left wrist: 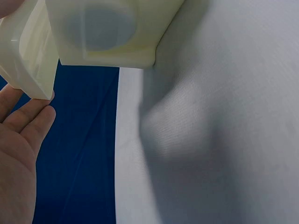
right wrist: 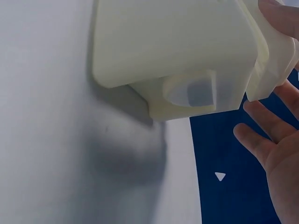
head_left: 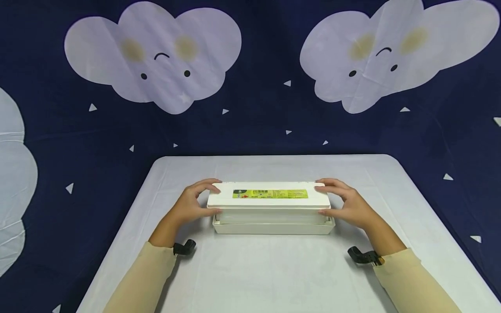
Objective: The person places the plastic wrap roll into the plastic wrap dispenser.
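A long white cling film box (head_left: 274, 228) rests on the table, with a pale roll (head_left: 270, 216) showing inside. Above it, its white lid (head_left: 223, 200) is raised and carries a yellow-green label (head_left: 270, 194). My left hand (head_left: 189, 206) grips the lid's left end, thumb at the front edge and fingers at the back. At the other end, my right hand (head_left: 352, 208) holds it the same way. In the left wrist view the lid (left wrist: 35, 56) leans away from the box (left wrist: 105, 56), a gap opening between them. Through the box's end (right wrist: 224, 93), the right wrist view shows a greyish round shape.
A white cloth covers the table (head_left: 274, 274). Behind stands a dark blue curtain (head_left: 266, 121) printed with smiling clouds and small white triangles. A black wrist camera (head_left: 185, 247) sits at my left cuff, and another black camera (head_left: 362, 255) at my right.
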Demonstrator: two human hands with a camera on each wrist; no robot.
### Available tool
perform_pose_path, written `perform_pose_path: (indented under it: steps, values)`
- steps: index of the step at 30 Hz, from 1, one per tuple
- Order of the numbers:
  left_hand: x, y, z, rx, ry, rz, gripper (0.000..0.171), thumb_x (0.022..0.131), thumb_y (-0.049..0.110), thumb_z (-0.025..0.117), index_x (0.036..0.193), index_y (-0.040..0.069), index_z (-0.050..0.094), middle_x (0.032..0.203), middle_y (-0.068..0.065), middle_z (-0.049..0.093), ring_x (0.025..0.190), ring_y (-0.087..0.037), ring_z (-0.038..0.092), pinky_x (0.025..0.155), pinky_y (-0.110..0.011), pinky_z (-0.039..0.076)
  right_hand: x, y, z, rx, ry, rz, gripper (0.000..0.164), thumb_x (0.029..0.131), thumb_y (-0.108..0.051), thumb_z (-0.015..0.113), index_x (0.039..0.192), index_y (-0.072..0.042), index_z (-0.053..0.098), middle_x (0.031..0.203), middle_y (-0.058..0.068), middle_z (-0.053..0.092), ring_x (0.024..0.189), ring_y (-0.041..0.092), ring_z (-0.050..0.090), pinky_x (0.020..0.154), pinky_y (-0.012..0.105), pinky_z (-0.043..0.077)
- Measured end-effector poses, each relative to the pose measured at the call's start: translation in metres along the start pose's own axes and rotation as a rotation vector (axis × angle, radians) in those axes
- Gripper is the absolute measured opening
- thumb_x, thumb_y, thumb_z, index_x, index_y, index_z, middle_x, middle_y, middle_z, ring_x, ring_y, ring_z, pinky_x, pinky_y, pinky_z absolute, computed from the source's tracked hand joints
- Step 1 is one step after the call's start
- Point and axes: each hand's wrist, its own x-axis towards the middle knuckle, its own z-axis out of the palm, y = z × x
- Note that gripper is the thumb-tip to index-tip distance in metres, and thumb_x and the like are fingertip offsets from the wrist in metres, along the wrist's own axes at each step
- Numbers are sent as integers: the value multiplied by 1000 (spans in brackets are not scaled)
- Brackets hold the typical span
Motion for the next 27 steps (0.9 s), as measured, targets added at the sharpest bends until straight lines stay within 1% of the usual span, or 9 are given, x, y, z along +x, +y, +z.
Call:
perform_pose_path:
  steps: [2, 4, 6, 10, 15, 18, 20, 23, 27]
  values:
    - [-2, 3, -1, 56, -17, 35, 56, 65, 11, 104, 111, 12, 74, 142, -10, 63, 135, -32, 55, 115, -48, 38, -4, 6, 0, -12, -5, 4, 70, 67, 8, 97, 132, 2, 70, 143, 21, 58, 134, 44, 50, 114, 19, 29]
    - [-4, 6, -2, 92, -38, 63, 55, 66, 18, 104, 112, 16, 73, 142, -6, 64, 135, -29, 56, 114, -46, 40, -9, 13, 0, -19, -9, 11, 71, 68, 3, 98, 133, -3, 71, 145, 16, 58, 135, 40, 50, 113, 18, 29]
    - [-6, 10, -2, 106, -58, 80, 54, 68, 23, 104, 112, 18, 73, 142, -5, 64, 134, -29, 56, 114, -46, 41, -14, 20, 0, -17, -17, 13, 72, 69, -2, 100, 134, -8, 72, 146, 11, 58, 136, 36, 50, 113, 18, 29]
    - [-10, 14, -2, 129, -86, 92, 53, 70, 29, 102, 114, 21, 72, 142, -4, 64, 135, -26, 56, 113, -45, 42, -21, 23, -1, -13, -26, 9, 70, 70, -6, 100, 134, -11, 72, 147, 9, 58, 136, 33, 50, 112, 18, 30]
    - [-14, 16, 0, 126, -103, 119, 54, 68, 26, 103, 113, 21, 72, 140, -5, 65, 131, -27, 59, 111, -41, 44, -29, 24, 0, -46, -44, 13, 69, 71, -10, 100, 134, -12, 73, 148, 7, 57, 137, 30, 50, 113, 18, 30]
    - [-16, 18, 1, 114, -115, 156, 55, 68, 23, 104, 113, 17, 73, 138, -7, 66, 127, -30, 61, 108, -38, 46, -33, 25, 0, -53, -54, 13, 69, 71, -12, 101, 134, -12, 73, 148, 7, 57, 138, 27, 50, 113, 19, 31]
    - [-17, 18, 2, 111, -121, 168, 55, 68, 22, 104, 113, 15, 73, 137, -7, 66, 126, -31, 62, 108, -35, 46, -35, 24, -1, -52, -58, 11, 69, 72, -12, 100, 134, -12, 73, 148, 7, 57, 138, 27, 50, 113, 20, 30]
    - [-18, 20, 4, 110, -129, 172, 55, 68, 22, 104, 113, 13, 73, 136, -7, 66, 125, -31, 63, 107, -32, 46, -38, 23, -1, -42, -58, -2, 68, 72, -11, 100, 134, -12, 72, 148, 9, 57, 137, 28, 50, 114, 21, 30]
    - [-19, 21, 4, 119, -137, 171, 55, 68, 22, 103, 113, 13, 73, 136, -6, 67, 125, -29, 62, 107, -33, 46, -40, 22, -1, -35, -47, -32, 69, 70, -8, 101, 133, -9, 73, 146, 12, 58, 136, 31, 51, 115, 21, 31]
